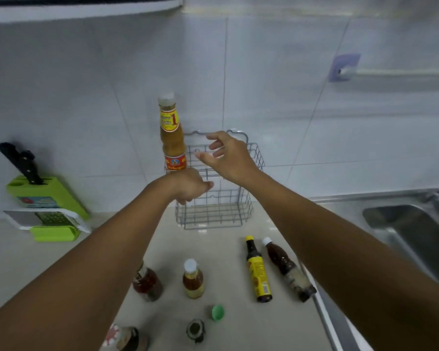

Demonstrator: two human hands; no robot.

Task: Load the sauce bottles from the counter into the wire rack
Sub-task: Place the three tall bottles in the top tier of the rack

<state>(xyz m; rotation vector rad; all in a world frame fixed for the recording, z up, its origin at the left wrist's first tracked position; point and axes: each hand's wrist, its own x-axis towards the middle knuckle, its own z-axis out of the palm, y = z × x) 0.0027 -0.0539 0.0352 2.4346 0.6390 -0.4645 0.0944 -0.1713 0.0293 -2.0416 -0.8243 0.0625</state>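
Note:
A grey wire rack (241, 198) stands on the counter against the tiled wall. My left hand (188, 186) grips the bottom of a tall orange sauce bottle (171, 133) with a white cap, upright at the rack's left end. My right hand (228, 155) hovers over the rack top with fingers spread, holding nothing. On the counter stand a red sauce bottle (147, 285), a small amber bottle (193, 278), a yellow-labelled dark bottle (259, 272), a brown bottle (288, 271), a green-capped bottle (217, 312), a dark-topped bottle (195, 330) and a dark jar (127, 338).
A green knife block (46, 196) with a black-handled knife stands at the left, a grater (48, 219) in front of it. A steel sink (411, 224) lies at the right. A rail mount (344, 68) is fixed on the wall tiles.

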